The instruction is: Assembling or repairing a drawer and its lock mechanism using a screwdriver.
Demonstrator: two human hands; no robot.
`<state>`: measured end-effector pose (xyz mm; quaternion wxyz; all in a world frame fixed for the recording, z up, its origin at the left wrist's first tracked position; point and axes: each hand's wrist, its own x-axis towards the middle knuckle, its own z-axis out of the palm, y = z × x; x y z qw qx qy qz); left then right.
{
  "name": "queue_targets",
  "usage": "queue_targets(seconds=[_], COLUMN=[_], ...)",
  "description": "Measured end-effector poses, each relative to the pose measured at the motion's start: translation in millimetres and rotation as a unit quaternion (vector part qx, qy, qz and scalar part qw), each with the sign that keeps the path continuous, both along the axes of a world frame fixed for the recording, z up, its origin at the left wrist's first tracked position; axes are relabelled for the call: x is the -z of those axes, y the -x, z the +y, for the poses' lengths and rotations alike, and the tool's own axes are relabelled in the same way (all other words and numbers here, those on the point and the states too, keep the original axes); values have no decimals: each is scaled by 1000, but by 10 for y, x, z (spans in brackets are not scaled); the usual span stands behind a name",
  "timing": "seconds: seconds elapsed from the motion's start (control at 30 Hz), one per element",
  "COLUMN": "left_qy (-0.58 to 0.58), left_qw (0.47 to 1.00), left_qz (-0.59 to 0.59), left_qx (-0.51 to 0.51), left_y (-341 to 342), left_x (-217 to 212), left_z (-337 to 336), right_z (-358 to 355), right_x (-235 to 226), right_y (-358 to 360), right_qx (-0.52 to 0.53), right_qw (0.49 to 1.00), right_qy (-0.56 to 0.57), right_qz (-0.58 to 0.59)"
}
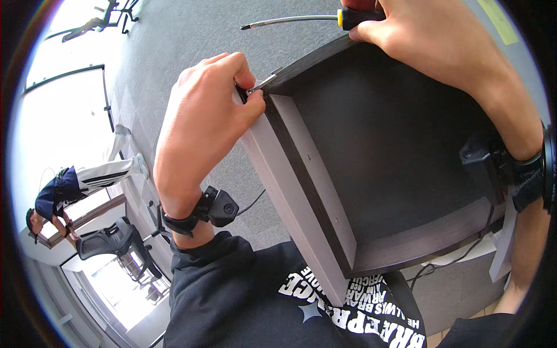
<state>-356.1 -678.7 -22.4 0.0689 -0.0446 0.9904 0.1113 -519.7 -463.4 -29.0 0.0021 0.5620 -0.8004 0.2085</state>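
A dark wooden drawer (319, 61) with a light grey front panel (293, 191) rests close against my body, its black inside facing up. My left hand (206, 116) is closed in a pinch at the far left corner, where the panel meets the side wall. By its fingertips a slim metal strip (270, 79) lies along the corner; whether the fingers grip it or a smaller part I cannot make out. At the far side wall, my right hand (418, 40) grips a screwdriver (299, 20) by its black and yellow handle. The shaft points left, above the floor.
Grey carpet (191, 29) lies beyond the drawer. A black cable (441, 265) runs beside its near right corner. At the left, another person (61, 188) stands by a black office chair (119, 240). A whiteboard (64, 116) and another chair (93, 26) stand farther off.
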Motion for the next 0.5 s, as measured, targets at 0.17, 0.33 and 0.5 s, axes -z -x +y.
queue_targets(seconds=[0.17,0.33,0.5], left_qy=[-46,-19,-11], left_qw=[995,998,1000], left_qz=[-74,-67,-12], left_qx=[-43,-10,5], left_y=[83,191,273], left_x=[-74,-48,64], left_z=[-42,-113,-279], right_z=[-70,-142,-293], right_x=[36,-69,-22], right_y=[97,45,242], right_qx=[16,32,18], right_qw=[997,996,1000], right_qy=[16,23,-6], right_qz=[-72,-75,-22])
